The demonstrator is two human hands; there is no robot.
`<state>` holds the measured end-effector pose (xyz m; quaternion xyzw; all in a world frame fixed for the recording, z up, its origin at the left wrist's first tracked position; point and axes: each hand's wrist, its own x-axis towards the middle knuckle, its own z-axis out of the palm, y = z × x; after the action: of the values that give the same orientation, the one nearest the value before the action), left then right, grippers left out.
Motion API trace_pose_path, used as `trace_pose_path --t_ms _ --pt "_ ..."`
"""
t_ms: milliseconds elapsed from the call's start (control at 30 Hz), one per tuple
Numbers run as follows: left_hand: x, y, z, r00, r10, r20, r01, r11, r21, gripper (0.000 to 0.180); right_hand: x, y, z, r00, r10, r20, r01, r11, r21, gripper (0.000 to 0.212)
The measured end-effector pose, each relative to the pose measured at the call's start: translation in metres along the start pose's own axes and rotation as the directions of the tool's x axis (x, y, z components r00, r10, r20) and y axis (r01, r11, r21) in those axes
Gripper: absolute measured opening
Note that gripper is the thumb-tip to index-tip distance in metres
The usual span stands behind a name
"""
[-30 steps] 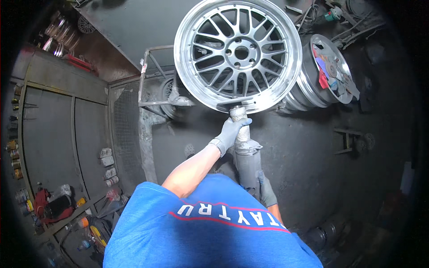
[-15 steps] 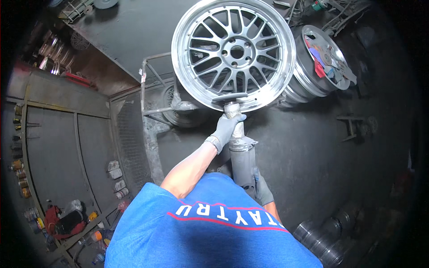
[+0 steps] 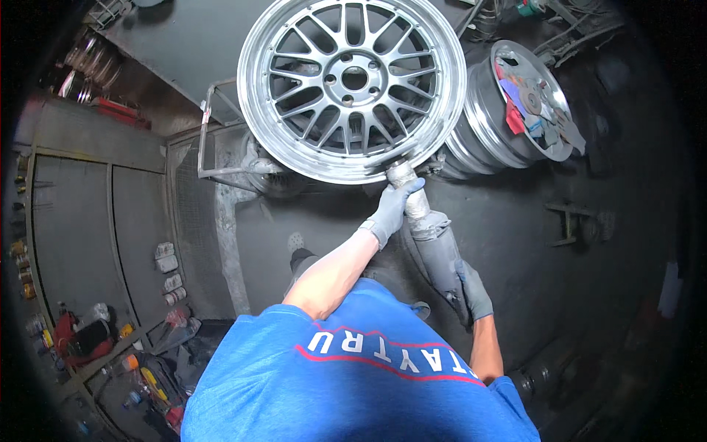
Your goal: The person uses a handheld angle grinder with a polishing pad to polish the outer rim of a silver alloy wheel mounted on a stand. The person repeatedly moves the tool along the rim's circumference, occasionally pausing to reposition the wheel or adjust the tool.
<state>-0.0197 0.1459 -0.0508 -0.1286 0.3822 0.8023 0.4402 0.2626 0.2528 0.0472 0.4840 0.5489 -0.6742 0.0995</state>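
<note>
A large silver alloy wheel, with a mesh of spokes and a bright polished outer lip, stands at the top middle. Both my hands, in grey gloves, hold a dusty grey angle grinder slantwise below it. My left hand wraps round the light-coloured, wrapped front part near the head. Farther back, my right hand is closed on the right side of the grinder body. The grinder's head is at the lower right part of the wheel's lip. Its disc is seen edge-on, and I cannot tell whether it touches.
Right of the wheel, another rim lies tilted with rags and discs on top. A metal frame is at the wheel's left. A small stand sits on the floor at right. Bags and bottles clutter the lower left.
The grinder has tilted, its rear end swinging right with my right hand. Its head has moved right along the wheel's lower lip. The wheel appears farther left in view.
</note>
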Motion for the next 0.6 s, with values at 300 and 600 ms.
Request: trace_pose_path --t_ms 300,600 --pt "-0.024 0.016 -0.035 0.994 0.079 -0.076 -0.069 0.990 0.125 0.045 0.009 0.052 0.038 0.998 -0.033 0.062 0.032 0.999 0.021 0.067" --pt "-0.063 0.095 -0.114 0.993 0.068 -0.092 -0.026 0.919 0.394 0.052 -0.035 0.082 0.203 0.978 0.066 0.199 -0.152 0.878 0.454 0.081"
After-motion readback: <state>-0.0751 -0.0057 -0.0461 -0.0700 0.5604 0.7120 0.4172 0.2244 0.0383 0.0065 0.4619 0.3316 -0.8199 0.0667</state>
